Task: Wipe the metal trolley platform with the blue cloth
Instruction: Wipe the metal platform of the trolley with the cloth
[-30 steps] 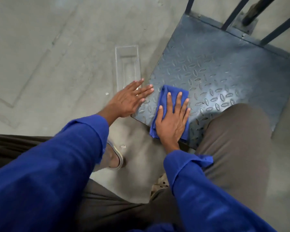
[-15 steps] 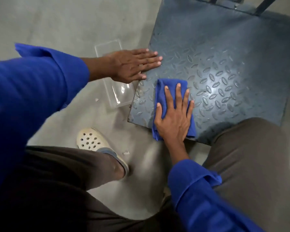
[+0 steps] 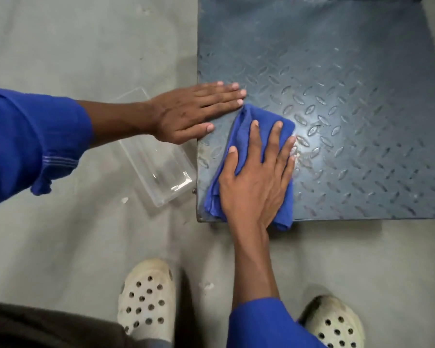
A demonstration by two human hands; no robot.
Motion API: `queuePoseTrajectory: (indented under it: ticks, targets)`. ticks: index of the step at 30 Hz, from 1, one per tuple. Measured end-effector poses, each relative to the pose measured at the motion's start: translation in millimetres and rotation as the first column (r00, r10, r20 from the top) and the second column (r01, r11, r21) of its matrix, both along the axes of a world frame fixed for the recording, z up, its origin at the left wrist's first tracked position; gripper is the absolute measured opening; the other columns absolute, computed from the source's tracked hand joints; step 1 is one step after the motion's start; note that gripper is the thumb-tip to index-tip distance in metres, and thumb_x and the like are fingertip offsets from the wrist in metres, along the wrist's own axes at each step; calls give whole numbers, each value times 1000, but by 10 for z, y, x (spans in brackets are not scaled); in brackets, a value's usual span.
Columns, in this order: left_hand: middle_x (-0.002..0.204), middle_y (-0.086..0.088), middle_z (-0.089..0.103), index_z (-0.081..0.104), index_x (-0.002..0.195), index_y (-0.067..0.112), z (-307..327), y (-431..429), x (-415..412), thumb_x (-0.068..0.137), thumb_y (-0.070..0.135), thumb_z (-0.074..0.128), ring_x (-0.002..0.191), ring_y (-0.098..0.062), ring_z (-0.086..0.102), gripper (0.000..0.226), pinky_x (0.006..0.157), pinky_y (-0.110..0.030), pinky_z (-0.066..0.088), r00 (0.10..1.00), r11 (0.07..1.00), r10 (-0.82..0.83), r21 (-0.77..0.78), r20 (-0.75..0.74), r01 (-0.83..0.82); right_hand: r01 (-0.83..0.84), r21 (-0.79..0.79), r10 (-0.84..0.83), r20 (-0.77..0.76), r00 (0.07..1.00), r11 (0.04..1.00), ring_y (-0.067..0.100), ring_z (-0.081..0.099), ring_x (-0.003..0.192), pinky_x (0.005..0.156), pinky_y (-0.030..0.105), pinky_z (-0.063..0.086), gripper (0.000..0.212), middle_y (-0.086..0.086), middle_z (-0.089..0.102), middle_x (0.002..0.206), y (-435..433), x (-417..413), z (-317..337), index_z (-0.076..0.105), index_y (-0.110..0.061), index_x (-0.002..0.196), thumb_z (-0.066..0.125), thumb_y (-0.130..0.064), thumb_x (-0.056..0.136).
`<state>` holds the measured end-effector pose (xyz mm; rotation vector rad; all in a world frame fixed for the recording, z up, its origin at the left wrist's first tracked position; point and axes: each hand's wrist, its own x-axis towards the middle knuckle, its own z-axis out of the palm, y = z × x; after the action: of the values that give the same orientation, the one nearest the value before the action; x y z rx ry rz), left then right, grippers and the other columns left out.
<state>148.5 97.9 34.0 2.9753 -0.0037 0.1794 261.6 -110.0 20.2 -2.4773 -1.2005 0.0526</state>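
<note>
1 blue cloth [image 3: 266, 114] on 1 platform [image 3: 337, 59], near-left corner. right grip [image 3: 254, 182] flat, fingers straight, pressing cloth; left grip [image 3: 186, 111] flat on platform's left edge. 1 clear tray [image 3: 158, 162] on floor, left; 2 clogs [image 3: 146, 300] [image 3: 334, 322].

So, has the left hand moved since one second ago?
Yes. The left hand moved farther from the near corner of the platform; its wrist now crosses above the clear tray.

The floor [image 3: 60, 46] is smooth grey concrete, faintly scuffed. A clear tray [image 3: 158, 169] lies askew on it at the left, with 2 small white scraps [image 3: 124, 200] on the floor nearer.
</note>
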Motion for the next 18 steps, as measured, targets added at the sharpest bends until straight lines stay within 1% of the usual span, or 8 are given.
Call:
queuePoseTrajectory:
  ticks: [2,5,8,10,12,14,16,18]
  targets:
    - [174,-24,21,25,163,-8,6,-50,25,109,23,36,164,-39,16,63,132,-60,19,1000,1000,9,-14,21,-9,-17,0,17,-19,1000,1000,32,4,162,130,49,10,62,5,9,175,-24,-214,30,27,-31,164,38,-48,106]
    - [174,-21,24,28,163,-6,29,-109,60,112,32,24,164,-38,18,64,130,-61,21,999,998,35,-55,27,-33,-104,-12,103,-37,994,995,32,1,162,130,48,10,61,4,6,175,-133,-511,37,22,-31,165,35,-44,107]
    - [175,-18,23,28,165,-3,69,-69,80,111,23,31,165,-35,17,59,131,-60,21,1000,1000,7,-28,18,-7,-163,-14,163,-3,987,986,28,5,162,131,46,10,59,-1,7,175,-291,-325,10,23,-34,165,33,-45,107]
    - [176,-17,22,26,166,0,101,-43,87,112,23,34,165,-33,15,59,132,-57,19,1000,1000,2,1,7,-2,-64,3,64,39,997,998,29,9,161,130,47,12,59,0,12,175,-368,48,-24,28,-33,163,35,-46,106]
    - [177,-16,17,23,168,2,126,-65,91,112,25,32,166,-32,11,60,133,-56,16,1000,1000,17,10,-12,-17,104,12,-104,33,994,995,33,12,161,129,50,14,60,5,16,174,-403,406,-36,33,-30,162,37,-44,105]
    - [178,-15,13,19,169,4,131,-89,92,113,25,29,167,-32,7,61,133,-56,14,999,999,32,21,-38,-31,204,24,-204,22,979,979,36,11,161,129,50,13,60,10,17,173,-384,447,-33,34,-25,162,39,-42,105]
    - [179,-14,10,16,169,5,130,-82,97,113,27,28,167,-31,5,62,134,-56,13,998,999,27,41,-61,-24,151,28,-152,31,988,988,36,6,161,129,51,12,60,12,14,173,-328,100,-20,31,-21,163,37,-40,106]
    - [179,-13,10,16,170,7,132,-51,116,113,28,28,167,-31,5,62,134,-56,12,997,998,23,55,-76,-19,-12,33,12,21,1000,999,36,2,161,129,51,11,62,13,9,174,-275,-419,-6,25,-19,165,36,-39,107]
